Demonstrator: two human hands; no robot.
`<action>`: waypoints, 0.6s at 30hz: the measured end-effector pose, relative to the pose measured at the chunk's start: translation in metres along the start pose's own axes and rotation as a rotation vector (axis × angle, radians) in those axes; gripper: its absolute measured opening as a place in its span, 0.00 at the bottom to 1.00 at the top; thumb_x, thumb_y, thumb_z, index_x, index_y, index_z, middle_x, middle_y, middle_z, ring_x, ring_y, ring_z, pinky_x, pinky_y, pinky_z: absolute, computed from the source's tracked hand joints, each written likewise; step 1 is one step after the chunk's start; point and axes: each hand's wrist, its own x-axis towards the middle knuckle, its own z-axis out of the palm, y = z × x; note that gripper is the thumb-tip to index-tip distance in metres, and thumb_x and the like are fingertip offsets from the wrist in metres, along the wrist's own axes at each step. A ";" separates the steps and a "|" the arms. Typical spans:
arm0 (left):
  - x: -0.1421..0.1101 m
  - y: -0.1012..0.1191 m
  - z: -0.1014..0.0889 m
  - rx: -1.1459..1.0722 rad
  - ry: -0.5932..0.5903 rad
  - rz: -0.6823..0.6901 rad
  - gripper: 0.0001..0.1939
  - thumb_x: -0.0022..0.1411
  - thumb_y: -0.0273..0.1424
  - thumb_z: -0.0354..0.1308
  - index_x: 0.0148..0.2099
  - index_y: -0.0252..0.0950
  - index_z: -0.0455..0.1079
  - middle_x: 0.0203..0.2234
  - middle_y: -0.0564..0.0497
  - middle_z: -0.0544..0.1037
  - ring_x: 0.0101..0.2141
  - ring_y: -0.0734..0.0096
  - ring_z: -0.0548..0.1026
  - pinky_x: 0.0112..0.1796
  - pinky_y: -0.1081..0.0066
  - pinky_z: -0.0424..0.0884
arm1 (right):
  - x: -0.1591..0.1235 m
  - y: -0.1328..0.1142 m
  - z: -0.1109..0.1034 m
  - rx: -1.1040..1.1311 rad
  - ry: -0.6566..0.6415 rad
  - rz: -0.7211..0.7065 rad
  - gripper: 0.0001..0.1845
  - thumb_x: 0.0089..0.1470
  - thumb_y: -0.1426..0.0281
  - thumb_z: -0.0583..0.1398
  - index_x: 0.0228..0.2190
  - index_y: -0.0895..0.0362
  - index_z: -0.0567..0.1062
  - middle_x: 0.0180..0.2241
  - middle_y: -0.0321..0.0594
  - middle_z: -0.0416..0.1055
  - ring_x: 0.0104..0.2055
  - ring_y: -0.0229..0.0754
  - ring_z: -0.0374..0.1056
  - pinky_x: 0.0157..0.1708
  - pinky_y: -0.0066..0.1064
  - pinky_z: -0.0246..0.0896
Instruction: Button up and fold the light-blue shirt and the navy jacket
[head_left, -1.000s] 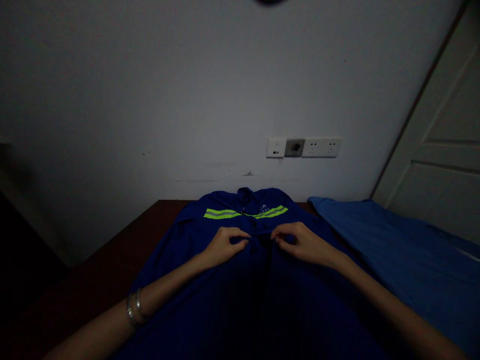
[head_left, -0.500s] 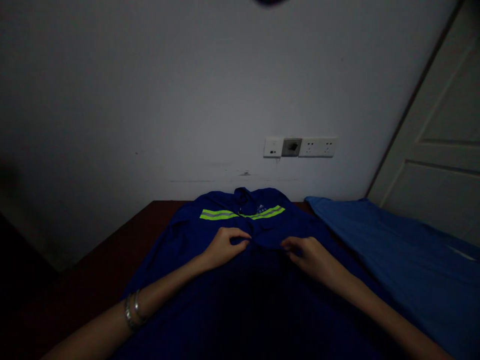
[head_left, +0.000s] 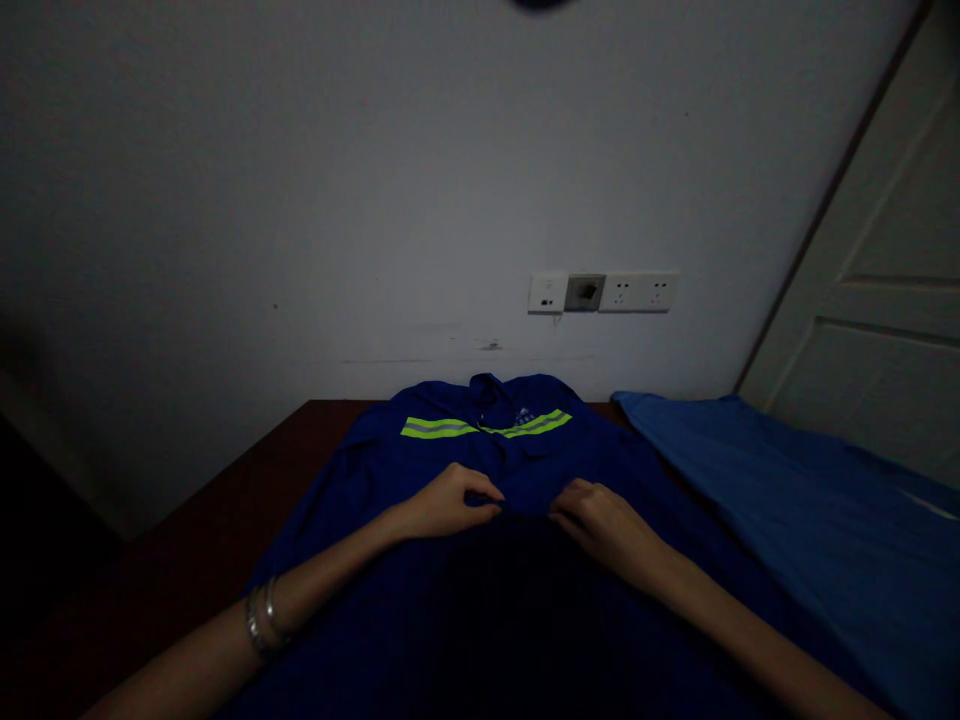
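Note:
A dark blue work jacket (head_left: 525, 475) lies spread out with its collar toward the wall. Yellow-green and grey reflective bands (head_left: 439, 428) cross its chest, beside a small pale print. My left hand (head_left: 446, 502), with bracelets at the wrist, pinches the cloth of the front between thumb and forefinger, left of the middle. Opposite it, a short gap away, my right hand (head_left: 604, 520) has its fingers closed on the same front. Deep shadow hides the lower part of the jacket and the detail of the cloth at my fingertips.
A dark red-brown tabletop (head_left: 262, 470) shows at the left. Lighter blue cloth (head_left: 750, 470) lies at the right, against the jacket's side. Behind stands a pale wall with sockets (head_left: 637, 293). A panelled door (head_left: 892, 280) rises at the far right.
My right hand has come left and a little nearer to me, closing the gap to my left hand. The left hand has lowered slightly. The jacket lies in nearly the same place.

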 end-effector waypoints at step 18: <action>0.003 0.005 0.022 0.019 -0.057 -0.122 0.10 0.59 0.30 0.53 0.38 0.33 0.74 0.32 0.51 0.78 0.32 0.72 0.73 0.34 0.77 0.63 | 0.015 -0.002 0.025 1.258 0.125 0.479 0.22 0.37 0.57 0.64 0.32 0.60 0.77 0.17 0.34 0.69 0.15 0.30 0.56 0.15 0.23 0.46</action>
